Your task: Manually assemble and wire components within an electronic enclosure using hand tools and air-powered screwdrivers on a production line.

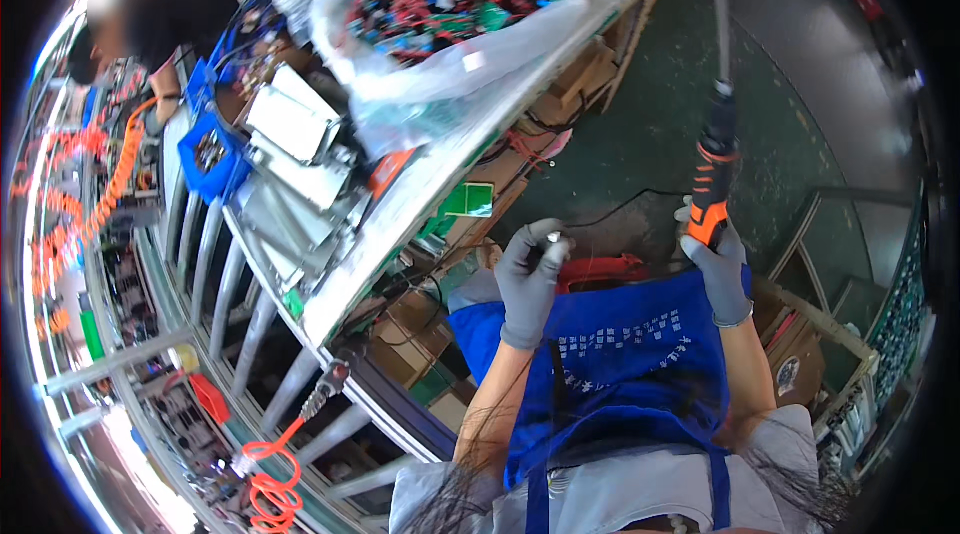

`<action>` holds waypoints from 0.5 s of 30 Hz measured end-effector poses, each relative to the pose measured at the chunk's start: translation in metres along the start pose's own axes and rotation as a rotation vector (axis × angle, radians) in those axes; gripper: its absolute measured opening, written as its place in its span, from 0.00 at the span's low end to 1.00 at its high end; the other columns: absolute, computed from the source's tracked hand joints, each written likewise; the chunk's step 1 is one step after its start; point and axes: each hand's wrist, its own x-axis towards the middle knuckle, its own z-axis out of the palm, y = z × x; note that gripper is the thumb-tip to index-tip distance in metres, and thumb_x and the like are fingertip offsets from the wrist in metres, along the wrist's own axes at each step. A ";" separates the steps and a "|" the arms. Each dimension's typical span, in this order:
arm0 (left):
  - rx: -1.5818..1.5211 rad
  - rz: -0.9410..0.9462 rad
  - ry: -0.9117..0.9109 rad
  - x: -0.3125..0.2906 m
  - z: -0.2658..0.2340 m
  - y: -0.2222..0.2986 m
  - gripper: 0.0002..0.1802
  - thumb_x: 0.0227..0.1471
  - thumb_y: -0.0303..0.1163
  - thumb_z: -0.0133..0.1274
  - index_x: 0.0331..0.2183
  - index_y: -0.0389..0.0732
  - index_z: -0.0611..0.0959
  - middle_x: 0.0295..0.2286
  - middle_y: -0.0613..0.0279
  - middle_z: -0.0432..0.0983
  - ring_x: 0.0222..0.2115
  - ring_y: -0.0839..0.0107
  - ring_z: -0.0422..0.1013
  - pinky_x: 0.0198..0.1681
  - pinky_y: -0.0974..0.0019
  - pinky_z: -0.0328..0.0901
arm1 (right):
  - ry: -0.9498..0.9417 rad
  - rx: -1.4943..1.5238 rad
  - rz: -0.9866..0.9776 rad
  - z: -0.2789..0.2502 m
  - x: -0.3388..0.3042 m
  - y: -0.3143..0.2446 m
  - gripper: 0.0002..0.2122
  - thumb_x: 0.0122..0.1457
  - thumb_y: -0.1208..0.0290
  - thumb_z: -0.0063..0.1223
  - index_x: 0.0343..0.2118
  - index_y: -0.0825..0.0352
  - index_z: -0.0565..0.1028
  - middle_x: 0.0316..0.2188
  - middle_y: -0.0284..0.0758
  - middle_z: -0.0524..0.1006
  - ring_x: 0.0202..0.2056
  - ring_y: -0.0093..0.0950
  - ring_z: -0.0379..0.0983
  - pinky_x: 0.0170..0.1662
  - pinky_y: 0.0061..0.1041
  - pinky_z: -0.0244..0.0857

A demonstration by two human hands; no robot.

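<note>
My right hand (716,260), in a grey glove, is wrapped round the orange and black grip of an electric screwdriver (713,174). The tool stands upright in front of me, and a pale cord or hose runs up from its top. My left hand (530,279), also gloved, has its fingers bent together around a small shiny piece (554,237), too small to name. Between the two hands stretches a thin black cable (622,206); its ends are hidden at the fingers. Below lies my blue apron (620,344), with a red object (600,272) at its upper edge.
To my left runs a workbench (390,269) with a clear bag (370,99) of colourful small parts, metal plates (295,114) and a blue bin (212,156). Coiled orange air hoses (125,169) hang further left, near another person (195,4). A box (800,364) stands beside my right arm.
</note>
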 end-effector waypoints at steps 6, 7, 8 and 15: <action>-1.096 -0.184 -0.026 -0.032 -0.059 0.028 0.19 0.60 0.39 0.47 0.48 0.39 0.73 0.37 0.60 0.74 0.34 0.70 0.72 0.36 0.68 0.69 | -0.142 -0.006 -0.057 0.064 -0.014 -0.064 0.20 0.49 0.78 0.52 0.48 0.71 0.69 0.37 0.33 0.77 0.37 0.17 0.71 0.43 0.18 0.65; -1.374 -0.227 -0.110 -0.036 -0.069 0.028 0.19 0.60 0.41 0.47 0.48 0.40 0.73 0.37 0.59 0.74 0.35 0.68 0.72 0.36 0.68 0.69 | -0.175 0.005 -0.078 0.077 -0.016 -0.072 0.21 0.49 0.78 0.52 0.49 0.71 0.69 0.37 0.33 0.77 0.37 0.17 0.71 0.43 0.18 0.65; -1.476 -0.252 -0.138 -0.039 -0.081 0.026 0.19 0.57 0.41 0.51 0.48 0.44 0.75 0.37 0.58 0.76 0.36 0.66 0.71 0.36 0.66 0.68 | -0.193 -0.009 -0.136 0.090 -0.017 -0.077 0.21 0.49 0.78 0.53 0.49 0.71 0.69 0.37 0.33 0.77 0.36 0.18 0.71 0.42 0.18 0.65; -1.478 -0.079 -0.053 -0.065 -0.118 0.052 0.18 0.55 0.44 0.54 0.44 0.44 0.78 0.37 0.60 0.76 0.35 0.67 0.70 0.35 0.68 0.67 | -0.373 -0.043 -0.276 0.178 -0.015 -0.132 0.19 0.49 0.77 0.56 0.46 0.72 0.71 0.35 0.32 0.77 0.35 0.16 0.71 0.39 0.16 0.65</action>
